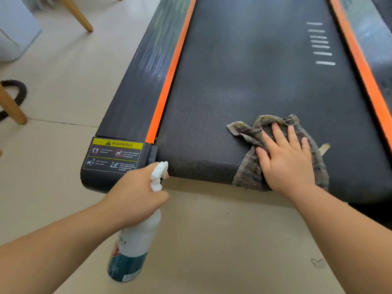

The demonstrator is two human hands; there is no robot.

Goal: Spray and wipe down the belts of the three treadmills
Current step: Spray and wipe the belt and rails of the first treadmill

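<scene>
At far left a wooden leg (12, 107) stands on the tiled floor (53, 102), with a black rope (19, 88) looping behind it. A second leg (78, 15) shows near the top.

The treadmill's near left corner carries a yellow-headed warning label (114, 154). From there the dark side rail (137, 92) runs away from the camera, edged by an orange strip (169, 81).

The left hand (135, 196) is curled round the neck of a white spray bottle (135, 240), held above the floor just off the treadmill's near end. The bottle's white nozzle (159, 172) points toward the belt, and its lower part bears a teal label.

The black textured belt (244, 71) fills the middle.

Near its front edge lies a crumpled grey-brown cloth (248, 172), part of it hanging over the edge. The right hand (288, 162) lies flat on the cloth, fingers straight and slightly spread, pressing it to the belt.

Further up the belt on the right is a column of short white marks (320, 43). A second orange strip (360, 71) borders the belt's right side.
</scene>
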